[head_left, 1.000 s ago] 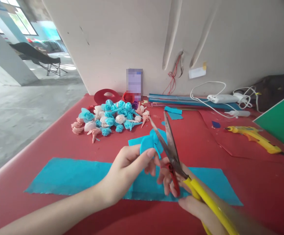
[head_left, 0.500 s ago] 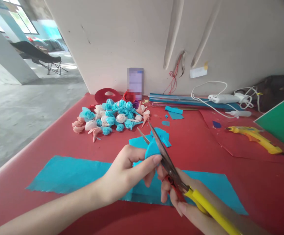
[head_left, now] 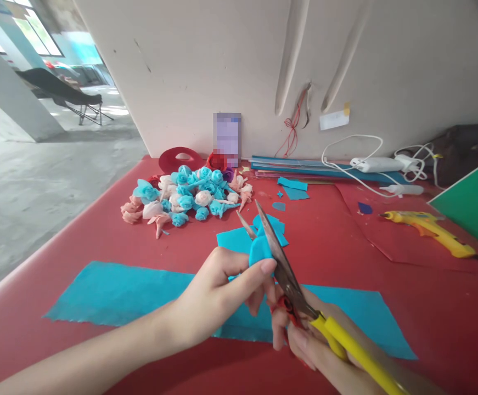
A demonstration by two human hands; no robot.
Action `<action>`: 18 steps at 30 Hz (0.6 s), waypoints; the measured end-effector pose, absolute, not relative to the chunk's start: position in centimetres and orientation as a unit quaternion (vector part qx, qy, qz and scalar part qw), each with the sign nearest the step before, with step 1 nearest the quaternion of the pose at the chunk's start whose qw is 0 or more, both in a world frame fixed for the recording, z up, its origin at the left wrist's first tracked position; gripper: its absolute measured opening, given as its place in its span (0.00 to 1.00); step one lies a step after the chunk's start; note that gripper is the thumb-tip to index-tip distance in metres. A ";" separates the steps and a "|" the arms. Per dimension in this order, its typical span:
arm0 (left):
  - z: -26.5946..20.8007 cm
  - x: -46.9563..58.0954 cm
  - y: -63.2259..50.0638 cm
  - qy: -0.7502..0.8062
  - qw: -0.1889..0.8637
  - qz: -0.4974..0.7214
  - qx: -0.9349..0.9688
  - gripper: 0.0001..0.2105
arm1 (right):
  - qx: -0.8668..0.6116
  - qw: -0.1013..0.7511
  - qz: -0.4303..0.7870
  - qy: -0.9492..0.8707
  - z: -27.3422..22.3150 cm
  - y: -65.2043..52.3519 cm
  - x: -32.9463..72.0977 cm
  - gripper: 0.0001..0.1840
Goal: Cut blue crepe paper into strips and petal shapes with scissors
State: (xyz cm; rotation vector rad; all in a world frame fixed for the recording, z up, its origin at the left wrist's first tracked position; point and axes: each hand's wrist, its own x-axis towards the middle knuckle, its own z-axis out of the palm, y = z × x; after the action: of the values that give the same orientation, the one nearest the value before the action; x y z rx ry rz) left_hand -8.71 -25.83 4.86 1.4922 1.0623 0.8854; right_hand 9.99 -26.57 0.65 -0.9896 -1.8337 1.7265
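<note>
My left hand (head_left: 226, 291) pinches a small folded piece of bright blue crepe paper (head_left: 260, 250) between thumb and fingers. My right hand (head_left: 316, 340) grips scissors (head_left: 290, 280) with yellow handles, their blades parted and pointing away from me, one on each side of the blue piece. Something red shows among the right fingers below the pivot; its kind is unclear. Just beyond lie cut blue paper pieces (head_left: 232, 238). Under both hands stretches a long blue crepe paper strip (head_left: 127, 292), partly hidden by the hands and forearms.
Blue, white and pink paper flowers (head_left: 187, 195) are heaped on the red tabletop (head_left: 329, 230) at the back left. A yellow glue gun (head_left: 432, 233) lies to the right. Along the back wall are flat blue sheets (head_left: 296, 164) and a white power strip (head_left: 376, 165) with cables.
Both hands have shifted slightly right with the paper and scissors. The blue piece looks turned a little, and the scissor tips sit slightly farther right. The things on the table stay put.
</note>
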 end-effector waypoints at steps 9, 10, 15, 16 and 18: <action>4.9 -8.4 -26.1 0.451 0.557 0.365 0.595 0.22 | -0.396 0.147 0.601 -0.678 2.4 -26.8 9.5 0.16; 4.9 -8.5 -26.1 0.447 0.560 0.368 0.593 0.22 | -0.404 0.152 0.596 -0.677 2.4 -26.9 9.4 0.16; 5.0 -8.7 -26.0 0.426 0.578 0.380 0.584 0.22 | -0.412 0.174 0.599 -0.664 1.7 -27.1 9.4 0.17; 5.0 -8.7 -26.0 0.425 0.581 0.383 0.579 0.22 | -0.394 0.170 0.609 -0.667 1.6 -27.1 9.5 0.19; 5.1 -8.7 -25.9 0.424 0.585 0.394 0.568 0.21 | -0.385 0.161 0.615 -0.669 1.5 -27.1 9.5 0.19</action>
State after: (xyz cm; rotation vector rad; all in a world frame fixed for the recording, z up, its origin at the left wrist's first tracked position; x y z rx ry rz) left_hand -8.72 -25.92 5.11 1.3243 0.9901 0.9187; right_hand 9.52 -27.10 1.53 -1.0986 -1.9090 1.7566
